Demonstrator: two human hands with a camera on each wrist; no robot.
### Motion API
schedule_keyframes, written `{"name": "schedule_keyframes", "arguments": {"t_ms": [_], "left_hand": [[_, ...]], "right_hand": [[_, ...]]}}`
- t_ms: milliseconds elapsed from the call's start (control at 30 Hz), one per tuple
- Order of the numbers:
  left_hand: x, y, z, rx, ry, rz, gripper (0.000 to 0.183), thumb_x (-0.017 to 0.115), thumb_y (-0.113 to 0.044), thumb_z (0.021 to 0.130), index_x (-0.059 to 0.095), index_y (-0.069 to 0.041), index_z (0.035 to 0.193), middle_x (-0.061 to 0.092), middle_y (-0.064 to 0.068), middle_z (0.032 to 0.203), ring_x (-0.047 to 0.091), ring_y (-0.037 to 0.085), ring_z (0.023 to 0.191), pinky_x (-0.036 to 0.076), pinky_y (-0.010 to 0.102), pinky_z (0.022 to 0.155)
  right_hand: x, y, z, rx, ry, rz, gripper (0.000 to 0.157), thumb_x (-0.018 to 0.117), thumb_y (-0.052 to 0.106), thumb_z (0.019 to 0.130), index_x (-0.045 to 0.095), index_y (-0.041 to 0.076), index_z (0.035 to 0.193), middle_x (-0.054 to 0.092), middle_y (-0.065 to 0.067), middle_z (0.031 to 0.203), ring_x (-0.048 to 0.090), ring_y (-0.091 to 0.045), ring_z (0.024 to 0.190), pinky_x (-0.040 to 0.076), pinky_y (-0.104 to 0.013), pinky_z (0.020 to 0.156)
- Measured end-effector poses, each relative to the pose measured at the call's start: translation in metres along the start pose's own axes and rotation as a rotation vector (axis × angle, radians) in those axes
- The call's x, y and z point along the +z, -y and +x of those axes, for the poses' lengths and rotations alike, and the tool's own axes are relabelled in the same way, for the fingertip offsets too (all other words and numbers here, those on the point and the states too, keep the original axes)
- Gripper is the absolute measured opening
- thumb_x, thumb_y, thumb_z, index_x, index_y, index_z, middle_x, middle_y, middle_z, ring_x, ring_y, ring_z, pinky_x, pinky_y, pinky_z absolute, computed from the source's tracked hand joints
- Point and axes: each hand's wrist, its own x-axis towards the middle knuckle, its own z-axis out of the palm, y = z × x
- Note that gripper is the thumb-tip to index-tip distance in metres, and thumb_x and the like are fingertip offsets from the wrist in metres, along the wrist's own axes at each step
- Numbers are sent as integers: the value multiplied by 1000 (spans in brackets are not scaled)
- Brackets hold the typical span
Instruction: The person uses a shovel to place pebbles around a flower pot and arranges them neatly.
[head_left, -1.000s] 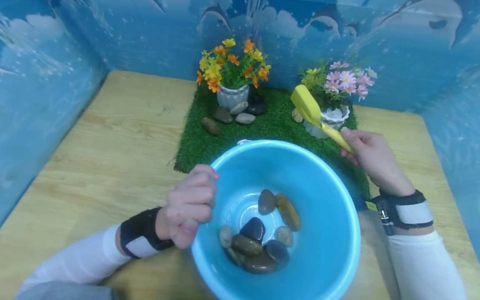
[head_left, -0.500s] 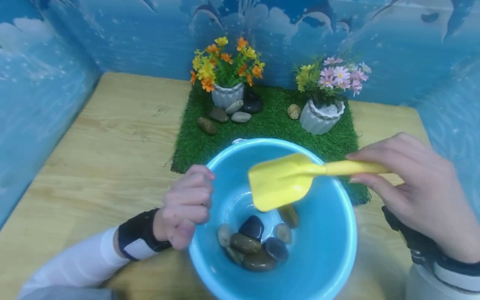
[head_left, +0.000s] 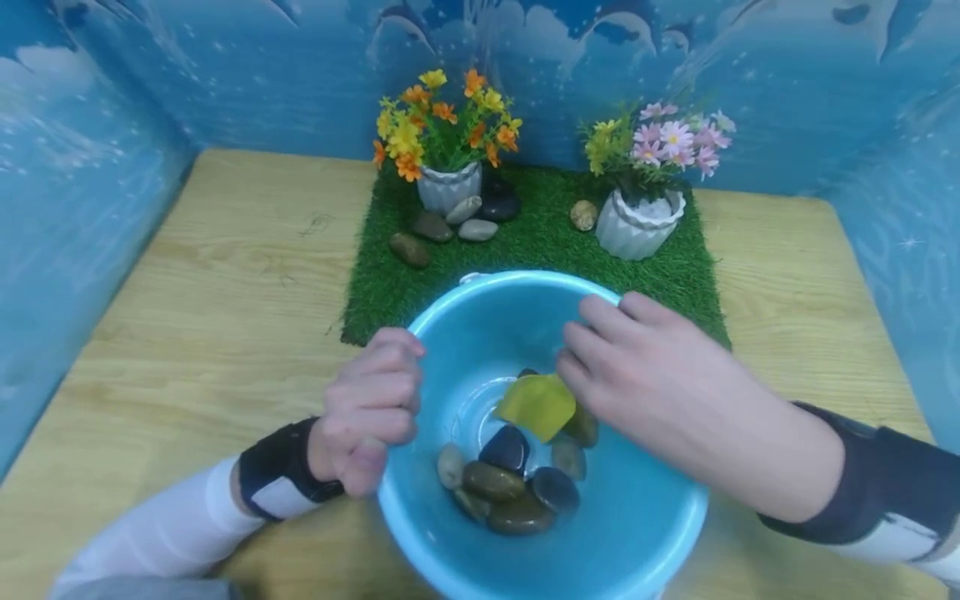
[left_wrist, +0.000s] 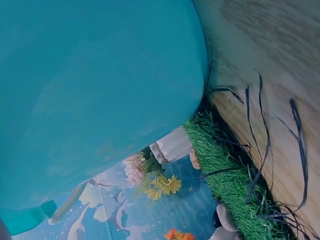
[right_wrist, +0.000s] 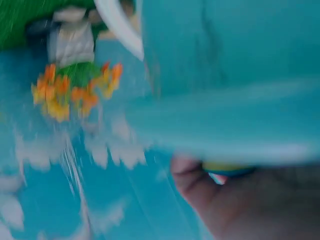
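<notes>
The light blue bucket (head_left: 637, 525) stands in front of me in the head view, holding several wet brown, grey and dark stones (head_left: 491, 482). My left hand (head_left: 372, 408) grips its left rim, fingers curled and thumb toward me. My right hand (head_left: 637, 367) reaches over the right rim and holds a yellow toy shovel (head_left: 538, 404) by the handle, which the hand mostly hides. The shovel's blade points down inside the bucket, overlapping the stones there. In the right wrist view, part of the right hand (right_wrist: 215, 200) shows below the blurred rim, with a bit of yellow within its curl.
Behind the bucket lies a green grass mat (head_left: 540, 242). On it stand a pot with orange and yellow flowers (head_left: 450, 187), another with pink flowers (head_left: 637, 223), and several stones (head_left: 480, 229). Blue dolphin-print walls (head_left: 540, 58) enclose the wooden table (head_left: 225, 333).
My right hand has swung the shovel from beside the pink flowers, leftward across the bucket and down into it. The blade has turned downward. My left hand has stayed at the rim.
</notes>
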Motion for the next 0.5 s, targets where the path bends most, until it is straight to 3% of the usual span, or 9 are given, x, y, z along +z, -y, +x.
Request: {"name": "schedule_keyframes", "arguments": {"t_ms": [133,367,500], "left_hand": [[-1,0,-1,-4,20,7,52,25,-21,103,36,-19,51,38,-3,55,39,18,57,39,43,75],[-1,0,-2,-4,16,9,52,26,-21,102,36,-19,52,38,-3,56,40,19,57,39,43,75],[-1,-1,-1,-6,17,13,52,25,-21,103,36,-19,52,38,-3,56,41,19,57,39,43,75]], "right_hand": [[-12,1,13,-36,72,55,21,80,1,77,60,9,78,48,-1,72,37,-19,68,38,-30,60],[2,-4,13,-104,95,207,26,81,34,82,67,11,85,52,4,73,40,-14,69,39,-28,63],[1,-6,12,-81,68,277,24,80,31,83,66,12,86,52,4,76,40,-14,72,40,-28,65]]}}
